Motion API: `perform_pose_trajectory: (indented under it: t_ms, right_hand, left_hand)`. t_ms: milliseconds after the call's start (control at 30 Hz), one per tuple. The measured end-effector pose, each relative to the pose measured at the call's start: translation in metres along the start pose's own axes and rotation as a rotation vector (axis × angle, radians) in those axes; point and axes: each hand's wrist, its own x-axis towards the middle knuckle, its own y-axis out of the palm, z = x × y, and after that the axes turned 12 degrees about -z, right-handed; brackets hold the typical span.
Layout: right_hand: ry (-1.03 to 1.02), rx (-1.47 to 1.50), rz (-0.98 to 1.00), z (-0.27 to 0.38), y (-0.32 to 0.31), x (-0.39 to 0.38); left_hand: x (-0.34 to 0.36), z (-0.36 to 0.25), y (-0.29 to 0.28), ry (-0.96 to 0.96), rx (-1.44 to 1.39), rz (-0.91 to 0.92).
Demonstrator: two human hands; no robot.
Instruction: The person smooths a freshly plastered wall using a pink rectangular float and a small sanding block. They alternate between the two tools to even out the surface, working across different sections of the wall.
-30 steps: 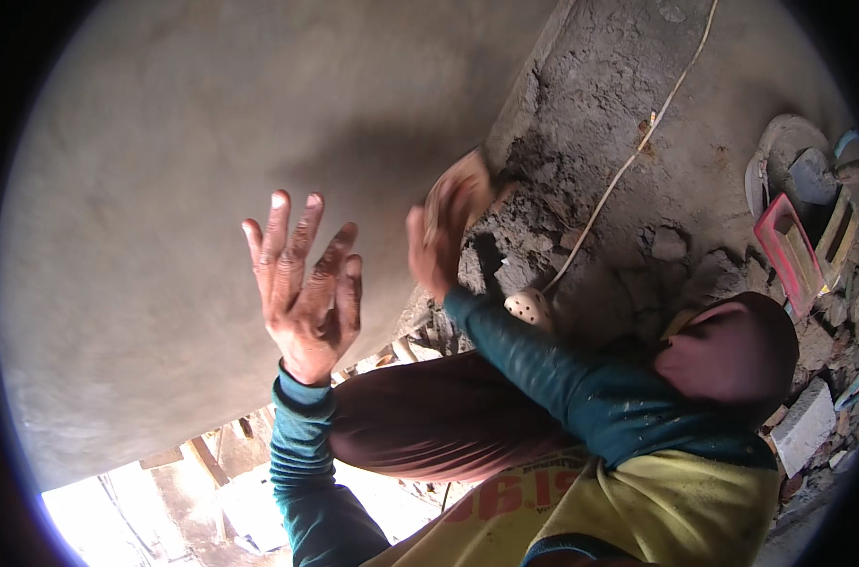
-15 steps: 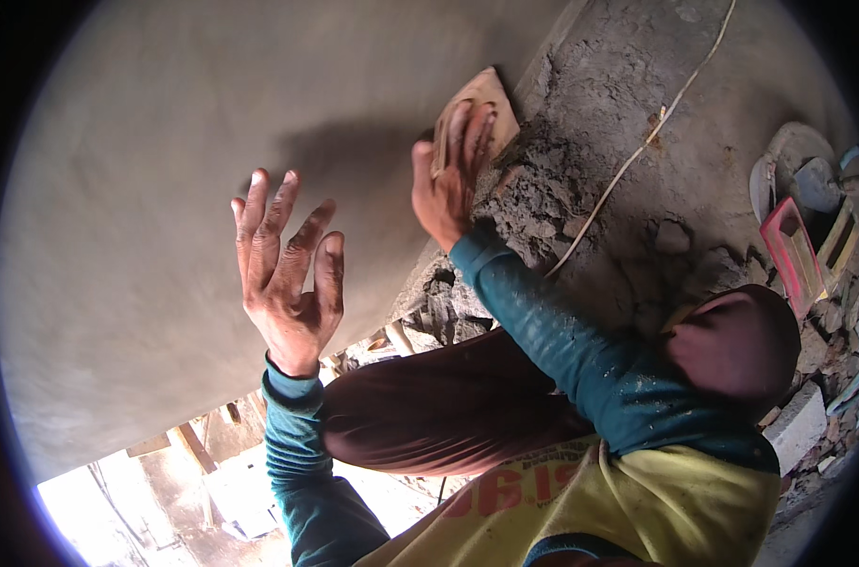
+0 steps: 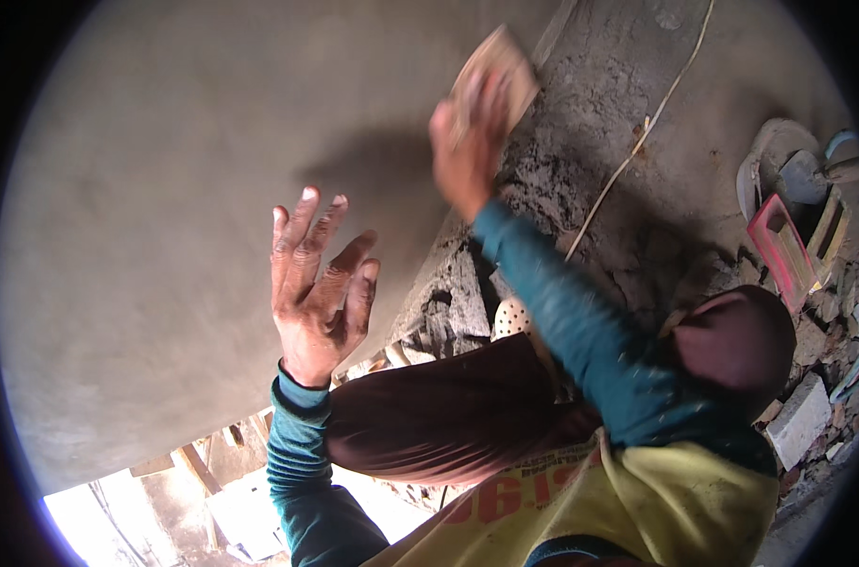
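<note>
Head view: the person's right hand [image 3: 467, 156], toward 12 o'clock, has its fingers wrapped over the back of a flat wooden float [image 3: 493, 80], pressing it against the upper right edge of a smooth grey plastered wall [image 3: 165, 236]. The hand and float are blurred, so the exact grip is hard to read, but the fingers are clearly closed on the float. The left hand [image 3: 316, 283], just left of centre, holds nothing; its fingers are spread and released, palm turned to the wall, and whether it touches the plaster cannot be told.

At 1 o'clock from the float the surface turns rough, a patch of coarse unfinished mortar [image 3: 580, 189], and a pale cord [image 3: 637, 142] runs across it toward 1 o'clock. At 3 o'clock lie a red tray [image 3: 779, 250] and rubble.

To do this float pass well, it seems wise that the face stays flat to the plaster, with light, even pressure in overlapping sweeps, so no edge digs a ridge where smooth meets rough. The free hand would do best kept off the fresh surface.
</note>
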Motion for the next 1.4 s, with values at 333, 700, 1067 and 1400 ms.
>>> perform_pose_trajectory:
  t_ms: [333,700,1067,1400]
  right_hand:
    - [0.245,0.106,0.19,-0.027,-0.005,0.017]
    - [0.042,-0.051,-0.061,-0.01,0.0,-0.006]
    - [-0.305,0.086,0.069,0.012,-0.005,0.003]
    - [-0.419,-0.076,0.143,0.022,-0.023,0.02]
  left_hand:
    - [0.008,-0.003,0.004,-0.006,-0.004,0.031]
    - [0.017,-0.006,0.023,0.037,0.034,0.033]
    - [0.049,-0.008,0.012,0.045,0.177,-0.195]
    - [0.049,-0.014,0.027,0.021,0.087,-0.117]
